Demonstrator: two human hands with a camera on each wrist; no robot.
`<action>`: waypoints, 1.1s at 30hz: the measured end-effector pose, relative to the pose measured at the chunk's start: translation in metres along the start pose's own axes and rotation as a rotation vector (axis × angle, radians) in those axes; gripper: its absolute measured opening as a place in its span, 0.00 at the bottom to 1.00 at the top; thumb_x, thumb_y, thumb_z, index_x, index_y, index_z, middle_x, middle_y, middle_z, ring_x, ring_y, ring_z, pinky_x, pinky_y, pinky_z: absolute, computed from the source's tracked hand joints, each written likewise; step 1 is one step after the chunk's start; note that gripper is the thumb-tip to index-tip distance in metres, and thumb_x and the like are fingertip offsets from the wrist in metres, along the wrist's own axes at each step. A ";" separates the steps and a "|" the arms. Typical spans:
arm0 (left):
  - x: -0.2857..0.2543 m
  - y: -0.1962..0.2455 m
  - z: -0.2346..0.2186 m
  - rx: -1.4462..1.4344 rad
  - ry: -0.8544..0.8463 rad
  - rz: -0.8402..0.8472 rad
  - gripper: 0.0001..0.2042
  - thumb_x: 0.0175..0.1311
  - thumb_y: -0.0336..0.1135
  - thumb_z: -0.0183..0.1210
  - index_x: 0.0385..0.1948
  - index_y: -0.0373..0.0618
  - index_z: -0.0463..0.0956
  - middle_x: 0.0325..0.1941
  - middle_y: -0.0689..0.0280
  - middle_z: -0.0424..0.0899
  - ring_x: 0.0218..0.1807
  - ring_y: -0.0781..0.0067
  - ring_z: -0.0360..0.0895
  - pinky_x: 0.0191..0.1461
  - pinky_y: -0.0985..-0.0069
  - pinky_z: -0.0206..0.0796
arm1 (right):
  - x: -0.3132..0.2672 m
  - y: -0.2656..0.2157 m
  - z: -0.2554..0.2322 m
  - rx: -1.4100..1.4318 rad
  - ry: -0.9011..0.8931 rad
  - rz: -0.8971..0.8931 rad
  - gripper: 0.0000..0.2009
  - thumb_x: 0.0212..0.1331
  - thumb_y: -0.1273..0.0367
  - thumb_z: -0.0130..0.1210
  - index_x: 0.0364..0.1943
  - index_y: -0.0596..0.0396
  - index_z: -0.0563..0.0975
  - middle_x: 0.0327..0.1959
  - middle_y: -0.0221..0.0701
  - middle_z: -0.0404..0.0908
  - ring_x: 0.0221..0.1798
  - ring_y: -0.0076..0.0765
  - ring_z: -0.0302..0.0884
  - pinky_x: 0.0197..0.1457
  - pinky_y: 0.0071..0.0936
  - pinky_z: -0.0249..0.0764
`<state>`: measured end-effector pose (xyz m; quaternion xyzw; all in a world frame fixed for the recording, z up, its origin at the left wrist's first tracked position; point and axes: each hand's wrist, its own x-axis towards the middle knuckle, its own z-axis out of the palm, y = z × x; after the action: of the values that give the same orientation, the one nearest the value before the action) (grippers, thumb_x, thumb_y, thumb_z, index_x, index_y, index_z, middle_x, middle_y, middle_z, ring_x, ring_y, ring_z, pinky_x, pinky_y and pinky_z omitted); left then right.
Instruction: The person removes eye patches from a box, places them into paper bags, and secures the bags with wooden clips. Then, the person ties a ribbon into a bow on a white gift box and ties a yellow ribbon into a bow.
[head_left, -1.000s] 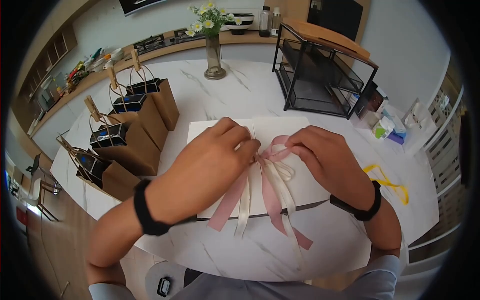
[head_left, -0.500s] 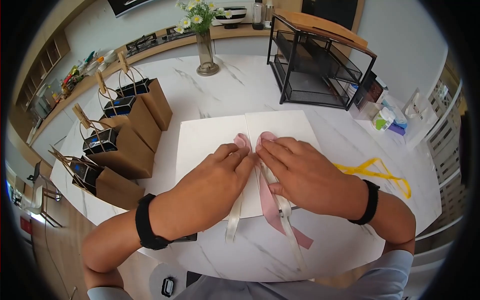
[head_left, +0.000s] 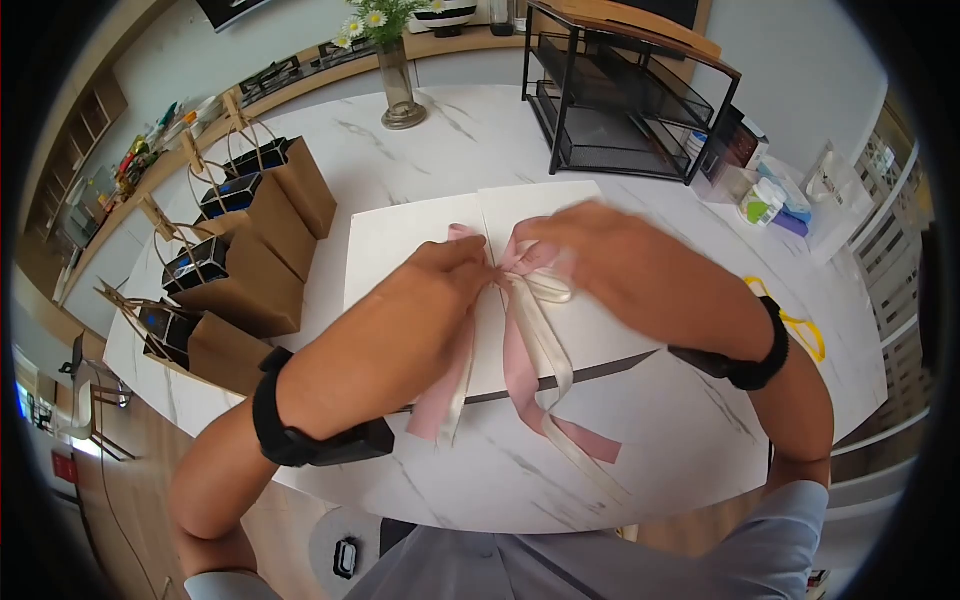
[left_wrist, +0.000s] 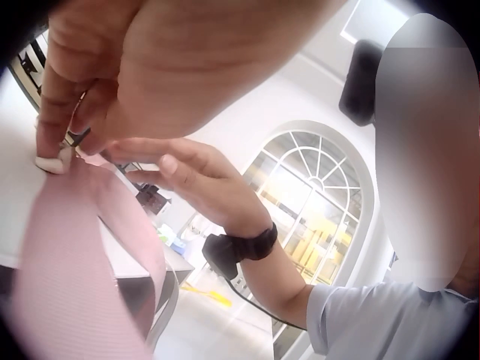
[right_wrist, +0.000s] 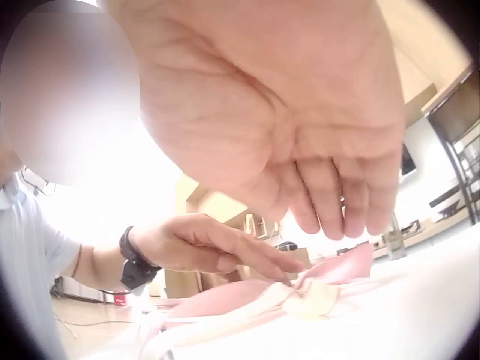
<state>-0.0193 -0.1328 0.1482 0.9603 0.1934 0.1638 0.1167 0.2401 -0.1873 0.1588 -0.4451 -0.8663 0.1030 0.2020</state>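
A white box (head_left: 390,245) lies on the marble table, with a bow of pink ribbon (head_left: 519,375) and cream ribbon (head_left: 536,335) on its lid. Fingers of the left hand (head_left: 415,310) are bent at the knot and pinch the ribbon there, as the left wrist view shows at the pink ribbon (left_wrist: 71,255). Over the bow's right side is the right hand (head_left: 640,275), blurred in the head view. The right wrist view shows the right hand (right_wrist: 277,112) palm down with fingers extended above the pink loop (right_wrist: 345,266). Ribbon tails hang over the box's front edge.
Several brown paper bags (head_left: 245,275) with dark boxes inside stand at the left. Behind are a flower vase (head_left: 398,90) and a black mesh rack (head_left: 620,120). Small packages (head_left: 765,205) and a yellow ribbon (head_left: 803,335) lie at the right.
Both hands came together over the bow, then the right hand moved away to the right and up. The left hand has stayed near the knot. The cream loop shows again.
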 end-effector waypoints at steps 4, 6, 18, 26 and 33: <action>0.004 -0.009 0.002 -0.128 0.044 -0.033 0.21 0.57 0.14 0.55 0.55 0.31 0.77 0.58 0.46 0.79 0.56 0.42 0.78 0.62 0.63 0.74 | -0.003 -0.005 -0.005 -0.110 0.065 0.025 0.13 0.68 0.74 0.50 0.52 0.61 0.80 0.52 0.42 0.82 0.58 0.52 0.76 0.63 0.41 0.73; 0.004 -0.009 0.004 -0.127 0.010 -0.069 0.21 0.57 0.14 0.55 0.54 0.31 0.78 0.57 0.47 0.80 0.54 0.43 0.80 0.60 0.63 0.75 | -0.002 -0.009 0.012 -0.040 0.103 0.050 0.12 0.67 0.73 0.53 0.52 0.59 0.80 0.49 0.41 0.81 0.56 0.51 0.76 0.61 0.42 0.74; -0.002 -0.005 0.024 -0.047 0.072 0.000 0.19 0.64 0.19 0.55 0.58 0.30 0.76 0.61 0.47 0.77 0.61 0.46 0.77 0.66 0.63 0.71 | -0.007 -0.041 0.046 -0.254 0.029 -0.102 0.29 0.56 0.63 0.67 0.58 0.71 0.75 0.57 0.47 0.74 0.61 0.52 0.72 0.68 0.41 0.71; -0.020 0.012 -0.003 -0.288 0.072 -0.149 0.17 0.67 0.19 0.53 0.58 0.30 0.76 0.69 0.47 0.74 0.65 0.41 0.75 0.65 0.59 0.70 | -0.032 -0.039 0.030 -0.194 0.121 -0.030 0.26 0.59 0.62 0.64 0.54 0.72 0.76 0.55 0.48 0.78 0.62 0.50 0.72 0.69 0.37 0.69; -0.023 0.005 0.009 -0.156 0.064 -0.062 0.22 0.56 0.16 0.61 0.56 0.33 0.76 0.59 0.51 0.78 0.61 0.47 0.73 0.64 0.62 0.69 | -0.037 -0.037 0.055 -0.260 0.142 -0.024 0.31 0.57 0.60 0.66 0.60 0.67 0.75 0.62 0.48 0.75 0.68 0.50 0.69 0.73 0.43 0.65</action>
<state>-0.0348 -0.1479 0.1353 0.9362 0.2133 0.2050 0.1898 0.2081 -0.2384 0.1131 -0.4632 -0.8612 -0.0444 0.2045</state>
